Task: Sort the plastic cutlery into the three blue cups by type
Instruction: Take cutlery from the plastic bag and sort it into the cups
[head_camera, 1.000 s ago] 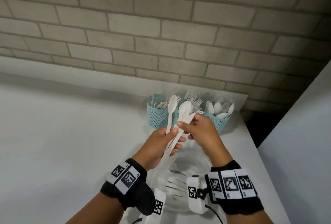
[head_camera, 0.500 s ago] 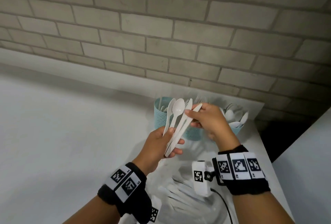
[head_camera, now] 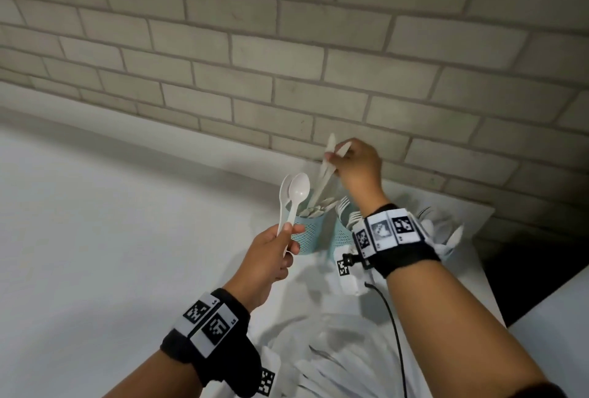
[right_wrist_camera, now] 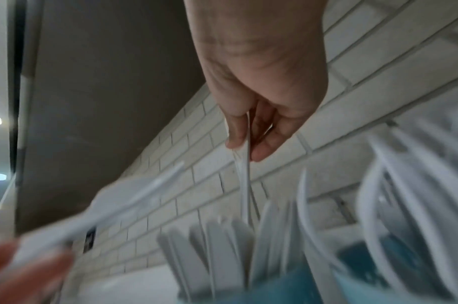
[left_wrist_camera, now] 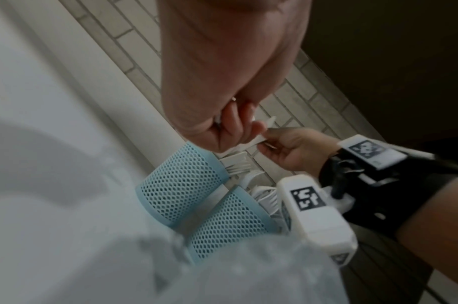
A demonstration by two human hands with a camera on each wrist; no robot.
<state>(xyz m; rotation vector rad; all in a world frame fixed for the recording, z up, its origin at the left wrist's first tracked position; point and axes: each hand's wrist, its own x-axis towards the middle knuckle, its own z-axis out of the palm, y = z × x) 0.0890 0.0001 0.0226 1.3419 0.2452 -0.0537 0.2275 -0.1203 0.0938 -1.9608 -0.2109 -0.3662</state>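
Note:
My left hand [head_camera: 285,236] grips two white plastic spoons [head_camera: 296,192] by their handles, bowls up, in front of the left blue mesh cup [head_camera: 310,233]. That cup holds knives. Above it my right hand [head_camera: 339,158] pinches two white knives [head_camera: 326,171], their lower ends pointing down at the cup's mouth. The middle blue cup [head_camera: 341,235] holds forks [head_camera: 345,206]. My right wrist hides most of the third cup, which has spoons [head_camera: 454,233] in it. In the right wrist view my fingers [right_wrist_camera: 261,148] clamp the knives [right_wrist_camera: 244,181] over the handles standing in the cup.
A pile of unsorted white cutlery [head_camera: 322,362] lies on the white table [head_camera: 111,238] near me, between my forearms. A brick wall [head_camera: 287,63] rises right behind the cups. The table's right edge drops off beside the third cup.
My right hand drew the knives out of the bundle in my left hand and carried them up and back over the left cup. The left hand keeps only the two spoons.

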